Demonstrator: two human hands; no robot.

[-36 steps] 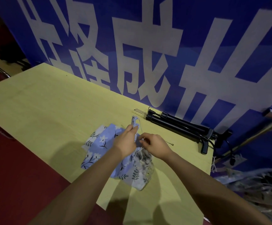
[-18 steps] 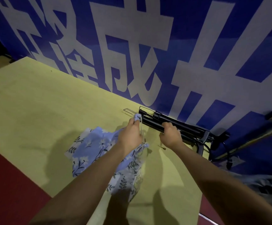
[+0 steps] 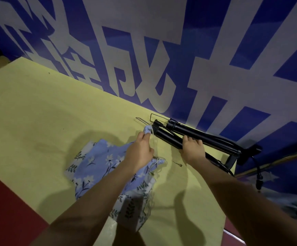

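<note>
Curled right hand (image 3: 192,151) round pump (image 3: 215,140), long axis slanting up-left; pinched bag (image 3: 98,158) mouth in left hand (image 3: 140,151), just beside pump's upper-left end.

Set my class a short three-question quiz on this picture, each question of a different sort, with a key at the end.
1. True or false: the right hand holds the black pump, which lies on the table by the wall.
2. What does the left hand grip? A the floral bag; B the black pump; C nothing.
3. Fill the gap: the small metal pin on the table lies nearer the ___ hand.
Key: 1 true; 2 A; 3 right.
</note>
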